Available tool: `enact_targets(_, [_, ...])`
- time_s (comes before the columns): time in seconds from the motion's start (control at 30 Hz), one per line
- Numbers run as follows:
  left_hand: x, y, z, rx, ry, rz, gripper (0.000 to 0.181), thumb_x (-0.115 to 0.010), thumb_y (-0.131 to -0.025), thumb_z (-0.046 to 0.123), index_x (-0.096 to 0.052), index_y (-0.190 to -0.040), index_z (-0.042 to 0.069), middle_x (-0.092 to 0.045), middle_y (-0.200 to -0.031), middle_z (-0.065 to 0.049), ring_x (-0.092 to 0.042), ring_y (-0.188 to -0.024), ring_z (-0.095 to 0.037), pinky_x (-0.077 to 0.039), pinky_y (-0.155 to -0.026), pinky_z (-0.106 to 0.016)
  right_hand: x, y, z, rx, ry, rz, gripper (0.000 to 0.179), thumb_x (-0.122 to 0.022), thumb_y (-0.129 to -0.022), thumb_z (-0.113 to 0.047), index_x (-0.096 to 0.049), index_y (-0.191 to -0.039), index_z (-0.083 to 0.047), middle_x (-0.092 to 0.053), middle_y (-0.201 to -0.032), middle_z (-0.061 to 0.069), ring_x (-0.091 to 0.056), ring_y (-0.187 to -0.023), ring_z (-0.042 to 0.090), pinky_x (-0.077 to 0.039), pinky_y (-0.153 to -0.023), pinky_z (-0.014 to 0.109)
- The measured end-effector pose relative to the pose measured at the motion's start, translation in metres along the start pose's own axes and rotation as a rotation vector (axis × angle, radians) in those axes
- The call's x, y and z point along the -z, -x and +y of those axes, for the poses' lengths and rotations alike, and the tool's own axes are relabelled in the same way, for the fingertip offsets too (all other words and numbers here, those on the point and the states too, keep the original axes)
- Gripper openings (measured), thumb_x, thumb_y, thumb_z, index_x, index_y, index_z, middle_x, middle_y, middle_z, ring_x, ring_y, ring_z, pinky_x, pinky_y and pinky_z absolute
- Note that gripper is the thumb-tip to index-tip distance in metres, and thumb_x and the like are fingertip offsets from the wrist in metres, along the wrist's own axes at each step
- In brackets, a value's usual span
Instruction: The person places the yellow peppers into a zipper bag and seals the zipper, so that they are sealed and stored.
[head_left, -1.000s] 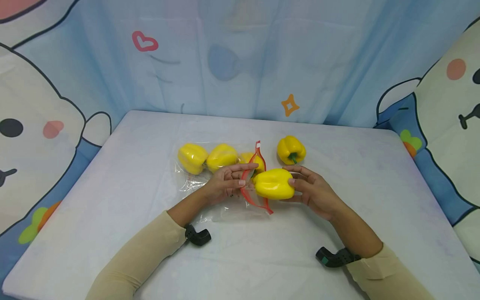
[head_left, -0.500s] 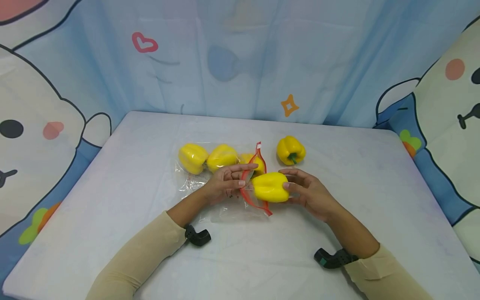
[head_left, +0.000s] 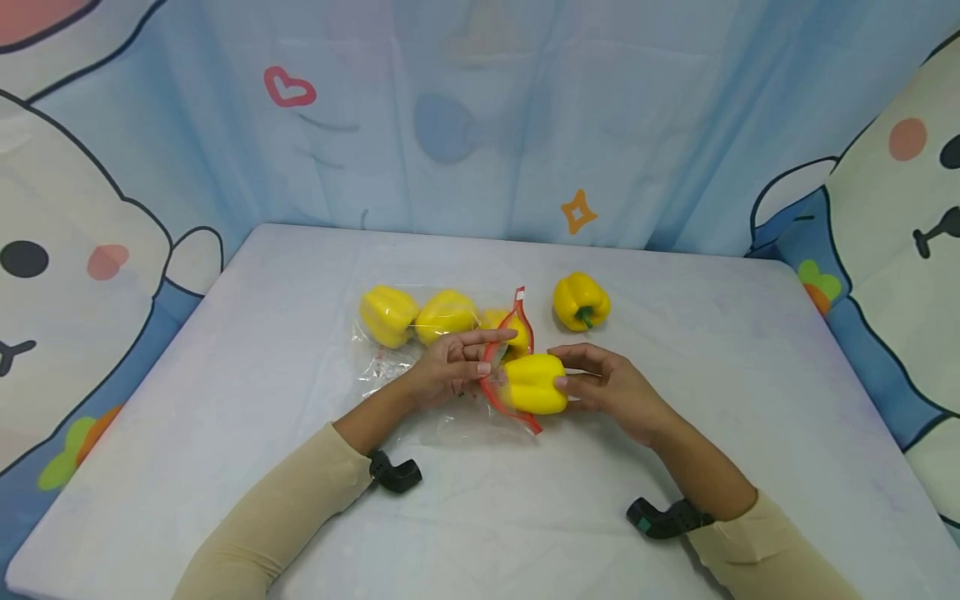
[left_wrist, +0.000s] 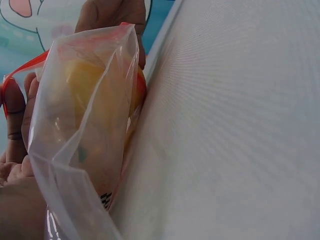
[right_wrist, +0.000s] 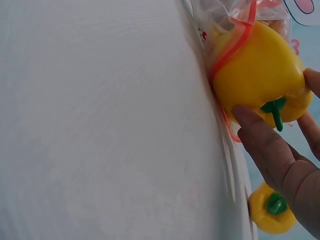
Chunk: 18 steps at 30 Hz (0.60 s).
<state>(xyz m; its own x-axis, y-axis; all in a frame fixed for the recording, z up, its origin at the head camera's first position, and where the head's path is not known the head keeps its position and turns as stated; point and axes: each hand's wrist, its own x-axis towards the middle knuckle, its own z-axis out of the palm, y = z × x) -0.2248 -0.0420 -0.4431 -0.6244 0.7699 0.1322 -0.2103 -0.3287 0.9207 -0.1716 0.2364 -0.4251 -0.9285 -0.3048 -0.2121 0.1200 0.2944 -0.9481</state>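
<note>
In the head view, my left hand [head_left: 450, 367] holds the mouth of a clear zip bag [head_left: 457, 425] with a red sealing edge. Three yellow bell peppers show through its plastic; the third [head_left: 492, 318] is partly covered by the rim and fingers. My right hand [head_left: 611, 387] grips another yellow bell pepper [head_left: 534, 385] by its stem end, fingers spread around it. That pepper's far end is inside the red-edged mouth. Its green stem [right_wrist: 275, 111] points back toward the palm in the right wrist view. The left wrist view shows the bag plastic [left_wrist: 75, 150] covering much of the hand.
A loose yellow bell pepper [head_left: 582, 301] rests on the white-covered table [head_left: 480, 525], behind my right hand. A blue cartoon curtain [head_left: 480, 125] hangs behind the table. Black cameras are strapped to both wrists.
My right hand has moved left and slightly toward me, carrying the pepper into the bag's mouth. My left hand and the bag have stayed nearly still.
</note>
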Motion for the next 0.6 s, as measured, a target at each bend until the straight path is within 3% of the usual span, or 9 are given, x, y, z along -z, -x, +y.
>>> enact_targets(0.2, [0.0, 0.0, 0.001, -0.015, -0.015, -0.003, 0.075, -0.075, -0.088, 0.023, -0.037, -0.147, -0.005, -0.073, -0.089, 0.002, -0.073, -0.088, -0.01, -0.058, -0.076, -0.022, -0.007, 0.003, -0.004, 0.035, 0.003, 0.014, 0.054, -0.072, -0.09, -0.029, -0.052, -0.136, -0.012, -0.051, -0.139, 0.015, -0.062, -0.116, 0.031, -0.06, -0.084, 0.038])
enact_targets(0.37, [0.0, 0.0, 0.001, -0.014, -0.026, 0.003, 0.076, -0.074, -0.088, 0.023, -0.036, -0.148, -0.004, -0.074, -0.089, 0.003, -0.073, -0.087, -0.01, -0.058, -0.073, -0.021, -0.011, 0.004, -0.005, 0.039, 0.008, 0.028, 0.053, -0.072, -0.09, -0.03, -0.052, -0.137, -0.013, -0.052, -0.138, 0.014, -0.062, -0.115, 0.03, -0.06, -0.083, 0.036])
enact_targets(0.6, [-0.002, 0.0, 0.002, -0.016, -0.01, 0.012, 0.086, -0.079, -0.083, 0.03, -0.035, -0.148, -0.006, -0.072, -0.088, 0.002, -0.072, -0.088, -0.011, -0.059, -0.079, -0.024, -0.012, 0.006, -0.007, 0.058, 0.005, -0.011, 0.058, -0.068, -0.094, -0.029, -0.047, -0.145, -0.011, -0.05, -0.145, 0.016, -0.06, -0.121, 0.033, -0.058, -0.087, 0.039])
